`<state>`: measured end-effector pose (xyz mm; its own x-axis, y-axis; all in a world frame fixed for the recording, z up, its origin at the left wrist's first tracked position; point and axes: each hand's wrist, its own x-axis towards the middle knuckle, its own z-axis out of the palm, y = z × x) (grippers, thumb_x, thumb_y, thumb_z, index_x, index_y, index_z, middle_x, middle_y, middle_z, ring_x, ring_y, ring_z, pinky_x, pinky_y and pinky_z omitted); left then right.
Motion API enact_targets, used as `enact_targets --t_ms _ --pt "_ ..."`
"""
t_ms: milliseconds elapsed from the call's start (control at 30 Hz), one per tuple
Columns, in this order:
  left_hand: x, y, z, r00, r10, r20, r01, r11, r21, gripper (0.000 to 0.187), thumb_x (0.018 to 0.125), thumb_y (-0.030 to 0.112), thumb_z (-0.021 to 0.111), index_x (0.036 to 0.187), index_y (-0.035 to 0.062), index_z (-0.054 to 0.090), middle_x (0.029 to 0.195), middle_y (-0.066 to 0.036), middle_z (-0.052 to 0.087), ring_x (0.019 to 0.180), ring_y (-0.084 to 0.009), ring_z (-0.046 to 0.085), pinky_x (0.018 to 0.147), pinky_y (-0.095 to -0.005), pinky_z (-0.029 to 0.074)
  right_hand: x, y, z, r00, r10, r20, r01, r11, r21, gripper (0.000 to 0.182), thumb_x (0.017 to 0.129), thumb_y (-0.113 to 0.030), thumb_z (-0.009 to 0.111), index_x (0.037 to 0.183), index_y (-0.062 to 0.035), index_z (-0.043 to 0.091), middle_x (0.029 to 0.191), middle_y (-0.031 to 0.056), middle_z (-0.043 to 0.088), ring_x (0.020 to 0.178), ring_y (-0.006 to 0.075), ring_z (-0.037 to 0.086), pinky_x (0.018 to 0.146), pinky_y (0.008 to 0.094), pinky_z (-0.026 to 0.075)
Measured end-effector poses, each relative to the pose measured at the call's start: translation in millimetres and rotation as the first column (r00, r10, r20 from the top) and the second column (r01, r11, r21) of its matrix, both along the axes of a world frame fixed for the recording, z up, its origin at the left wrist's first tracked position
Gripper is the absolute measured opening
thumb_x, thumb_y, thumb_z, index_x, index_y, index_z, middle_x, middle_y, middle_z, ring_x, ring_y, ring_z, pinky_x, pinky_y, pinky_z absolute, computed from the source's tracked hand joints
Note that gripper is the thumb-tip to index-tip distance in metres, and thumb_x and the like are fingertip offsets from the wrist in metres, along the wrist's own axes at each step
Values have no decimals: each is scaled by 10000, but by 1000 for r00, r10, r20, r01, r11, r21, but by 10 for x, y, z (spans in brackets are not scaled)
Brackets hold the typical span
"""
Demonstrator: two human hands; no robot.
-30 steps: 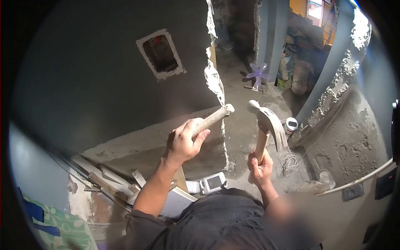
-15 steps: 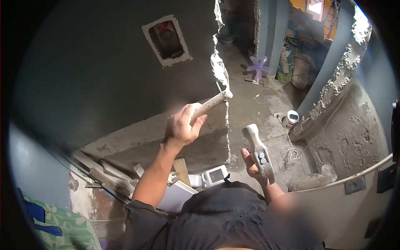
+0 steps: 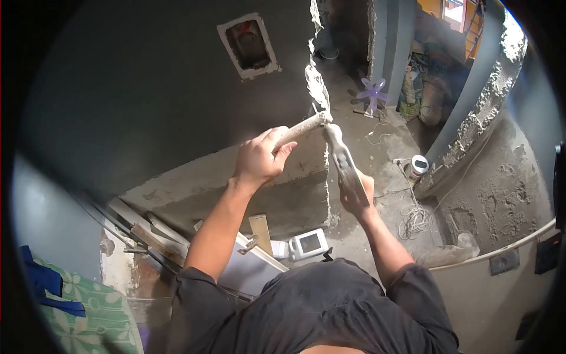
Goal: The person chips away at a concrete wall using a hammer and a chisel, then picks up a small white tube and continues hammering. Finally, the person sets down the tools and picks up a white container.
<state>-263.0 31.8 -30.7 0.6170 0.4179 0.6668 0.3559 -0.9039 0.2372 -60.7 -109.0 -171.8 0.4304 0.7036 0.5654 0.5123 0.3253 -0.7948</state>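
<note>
In the head view my left hand (image 3: 261, 158) is wrapped around a thick, dusty round bar (image 3: 302, 128). The bar's far end meets the broken, pale edge of the wall (image 3: 318, 88). My right hand (image 3: 359, 196) grips a hammer (image 3: 344, 158), its handle mostly hidden behind the long grey head. The hammer's upper end is right at the far end of the bar. Both forearms reach forward from dark short sleeves.
A recessed wall box (image 3: 248, 47) sits in the dark wall at upper left. Planks (image 3: 159, 245) and a white device (image 3: 309, 243) lie below. Right of the hammer are a coiled cable (image 3: 416, 219), a white tub (image 3: 418, 166) and a rough plastered wall (image 3: 492, 183).
My right hand has swung the hammer up and left to the bar's end. My left hand keeps its hold on the bar at the wall edge. The view has shifted slightly.
</note>
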Motion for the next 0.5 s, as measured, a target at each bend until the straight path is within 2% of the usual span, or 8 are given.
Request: enact_targets --t_ms 133,167,200,267,333,400,467,500 --pt "28 -30 0 999 31 11 -32 999 16 305 906 316 691 1076 63 674 936 -119 723 717 -313 700 641 -385 562 -153 -266 137 992 -114 62 89 944 318 163 796 -26 652 704 -24 518 582 98 466 500 198 500 482 321 409" --pt "31 -20 -5 999 34 15 -34 999 5 305 905 318 692 1076 66 676 932 -117 723 722 -314 701 643 -385 563 15 -364 89 955 -18 297 -72 955 288 158 824 -10 626 698 -17 531 591 101 484 499 261 528 471 334 410" --pt "22 -22 -21 999 34 14 -34 999 -9 305 905 320 692 1076 68 678 928 -116 723 727 -316 703 646 -385 564 -182 -361 390 975 -87 205 -26 870 492 185 844 -15 615 684 -19 523 601 102 497 499 251 530 473 341 419" --pt "18 -3 -30 999 35 17 -35 999 -4 306 905 326 691 1077 74 679 924 -115 724 732 -319 703 648 -387 564 -241 -299 421 987 -22 158 -70 830 554 167 878 0 555 722 -51 526 632 63 569 491 266 540 516 294 455" --pt "19 -41 -45 999 30 15 -30 1000 -4 307 905 332 689 1078 80 679 921 -114 724 738 -323 703 650 -389 564 -77 -153 108 999 49 3 -49 999 17 138 837 -9 556 707 -15 511 599 95 502 509 154 453 505 298 434" --pt "26 -59 35 999 51 -1 -51 998 -30 305 907 347 683 1080 95 680 922 -113 728 746 -328 703 656 -397 566 -23 -26 -65 997 78 -21 -79 997 -14 229 786 -101 664 707 -20 466 595 91 451 564 92 417 492 284 399" --pt "31 -11 74 998 68 -9 -68 998 -6 303 911 351 679 1081 100 680 925 -115 729 745 -328 704 657 -404 567 -65 -110 -201 997 -27 -71 25 999 -23 252 769 -123 693 703 -22 472 596 89 436 584 76 412 494 291 394" --pt "18 -16 53 998 60 -13 -60 998 -19 304 911 350 680 1083 100 678 919 -117 728 742 -328 704 655 -403 567 -113 -236 -92 999 25 -22 -24 998 54 241 784 -118 682 704 -20 477 588 92 439 540 118 447 503 312 411"
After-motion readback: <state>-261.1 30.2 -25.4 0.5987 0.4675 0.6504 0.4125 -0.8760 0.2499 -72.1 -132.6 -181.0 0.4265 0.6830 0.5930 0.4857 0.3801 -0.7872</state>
